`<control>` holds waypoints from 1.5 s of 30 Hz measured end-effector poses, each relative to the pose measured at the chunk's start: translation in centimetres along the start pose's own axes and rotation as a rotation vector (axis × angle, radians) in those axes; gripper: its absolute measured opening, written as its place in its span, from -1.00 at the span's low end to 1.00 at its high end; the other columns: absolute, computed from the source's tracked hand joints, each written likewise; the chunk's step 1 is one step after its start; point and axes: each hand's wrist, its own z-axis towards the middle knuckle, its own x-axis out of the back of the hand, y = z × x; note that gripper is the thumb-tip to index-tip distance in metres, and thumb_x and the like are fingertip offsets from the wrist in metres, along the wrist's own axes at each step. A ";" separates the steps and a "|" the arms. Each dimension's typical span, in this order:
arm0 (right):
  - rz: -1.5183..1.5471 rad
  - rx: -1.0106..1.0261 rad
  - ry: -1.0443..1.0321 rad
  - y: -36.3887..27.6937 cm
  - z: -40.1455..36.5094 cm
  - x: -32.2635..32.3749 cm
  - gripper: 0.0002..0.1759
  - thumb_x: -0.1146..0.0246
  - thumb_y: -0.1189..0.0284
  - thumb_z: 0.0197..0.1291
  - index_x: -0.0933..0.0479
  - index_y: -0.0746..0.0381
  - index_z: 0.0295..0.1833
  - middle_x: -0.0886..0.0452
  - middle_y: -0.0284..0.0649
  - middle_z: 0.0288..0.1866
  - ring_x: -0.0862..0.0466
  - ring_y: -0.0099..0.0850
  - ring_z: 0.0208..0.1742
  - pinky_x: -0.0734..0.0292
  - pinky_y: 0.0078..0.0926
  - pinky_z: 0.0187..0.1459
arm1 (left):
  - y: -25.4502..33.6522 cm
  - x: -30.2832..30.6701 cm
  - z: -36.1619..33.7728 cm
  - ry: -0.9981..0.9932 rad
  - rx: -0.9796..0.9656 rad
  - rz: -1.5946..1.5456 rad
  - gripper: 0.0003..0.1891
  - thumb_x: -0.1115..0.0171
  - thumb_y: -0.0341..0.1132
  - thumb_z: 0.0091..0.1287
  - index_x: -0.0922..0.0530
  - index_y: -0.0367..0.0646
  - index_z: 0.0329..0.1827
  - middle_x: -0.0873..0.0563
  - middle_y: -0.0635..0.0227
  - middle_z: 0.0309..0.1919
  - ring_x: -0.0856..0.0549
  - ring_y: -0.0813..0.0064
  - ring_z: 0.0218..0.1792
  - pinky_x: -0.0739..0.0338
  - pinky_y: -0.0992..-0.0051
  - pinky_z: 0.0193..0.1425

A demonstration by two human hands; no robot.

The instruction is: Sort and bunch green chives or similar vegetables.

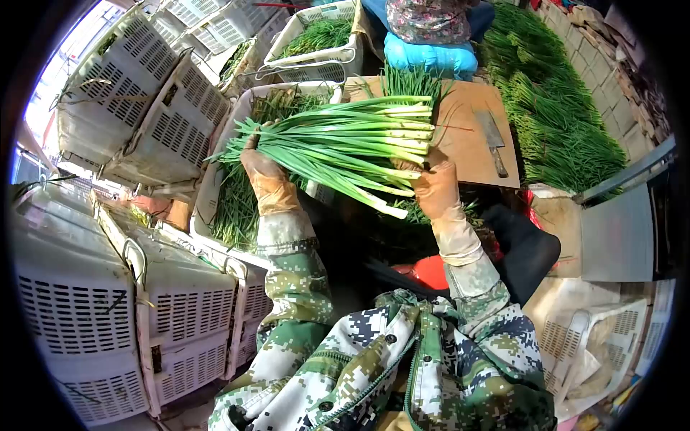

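A bunch of garlic chives (pixel 338 140) lies sideways across both gloved hands, its green leaf tips to the left and pale stalk ends to the right. My left hand (pixel 269 176) is closed round the leafy part, with some fingers hidden by the leaves. At the stalk ends my right hand (pixel 436 188) grips the lower stems; its fingertips are partly hidden. Behind the bunch is a brown board (pixel 471 118) with more chives (pixel 410 82) on its far left part. A knife (pixel 494 144) rests on the board's right side.
A white crate (pixel 215 172) of greens stands to the left, with another filled crate (pixel 310 68) beyond. Stacked white crates (pixel 72 302) line the left side. A large pile of chives (pixel 553 100) covers the right floor. Another person (pixel 431 29) sits ahead.
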 end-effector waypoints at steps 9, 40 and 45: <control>-0.536 0.184 0.390 1.5 0.1 1.2 -0.73 0.06 0.47 0.37 -0.49 0.22 0.07 -0.59 -0.28 -0.22 -0.61 -0.41 -0.28 -0.56 -0.54 -0.38 | 0.3 -4.2 -2.8 0.099 0.001 -0.034 -0.68 0.08 -0.29 0.37 -0.55 -0.40 -0.20 -0.70 -0.06 -0.19 -0.68 0.06 -0.18 -0.60 0.18 0.04; -2.353 -0.877 -0.093 -5.2 -11.4 14.9 -0.59 -0.33 0.35 0.01 -0.62 0.24 0.02 -0.63 -0.03 0.09 -0.61 -0.13 0.14 -0.49 -0.25 0.17 | 4.7 4.0 5.8 0.180 -0.003 -0.038 -0.64 0.11 -0.30 0.36 -0.57 -0.38 -0.02 -0.68 0.01 -0.07 -0.67 0.06 -0.09 -0.58 0.10 0.09; -1.718 0.148 0.095 -3.9 -1.6 -0.2 -0.61 -0.30 0.37 0.20 -0.54 0.29 0.11 -0.65 -0.05 -0.03 -0.66 -0.18 -0.04 -0.53 -0.37 0.01 | 3.5 2.3 3.5 0.209 -0.044 0.004 -0.63 0.13 -0.30 0.38 -0.56 -0.36 0.00 -0.68 0.03 -0.05 -0.67 0.09 -0.10 -0.60 0.14 0.07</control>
